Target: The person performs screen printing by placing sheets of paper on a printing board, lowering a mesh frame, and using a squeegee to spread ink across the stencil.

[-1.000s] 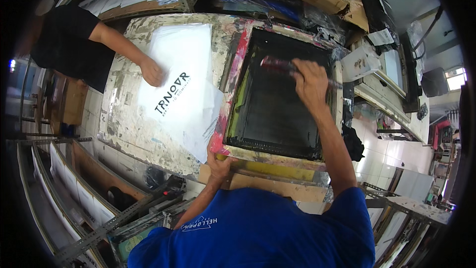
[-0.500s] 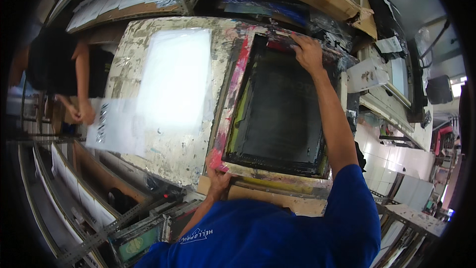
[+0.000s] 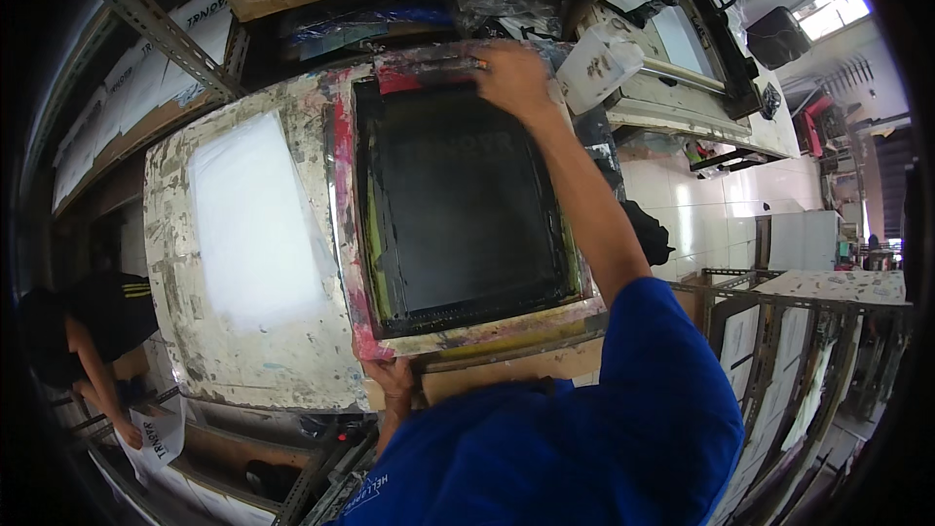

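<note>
While a second ago a printed white sheet lay on the counter (image 3: 219,360), now it hangs well clear of it at the far left, where a co-worker's hand (image 3: 127,432) holds the sheet (image 3: 164,436) down beside the counter's near left corner. Next along, on the counter's left half, the stack of blank white sheets (image 3: 255,234) lies with no lettering on top, so that last printed piece looks to be off the pile. Right of the stack stands the paint-stained screen-printing frame (image 3: 364,336), with the person's left hand (image 3: 392,376) at its near left corner; that grip appears clasped on the corner, though the fingertips are partly hidden. At the frame's far edge sits the squeegee (image 3: 429,70), which a second ago was out over the dark mesh (image 3: 458,219); the mesh now lies uncovered, faint lettering showing toward its far end, which I take as a pause between strokes. The right hand (image 3: 516,80) has gone to that far edge too and is at the squeegee's right end, but blur keeps me from telling how tightly its grip is closed. Farther right, just past the frame's far corner, stands a translucent white tub (image 3: 596,66).
</note>
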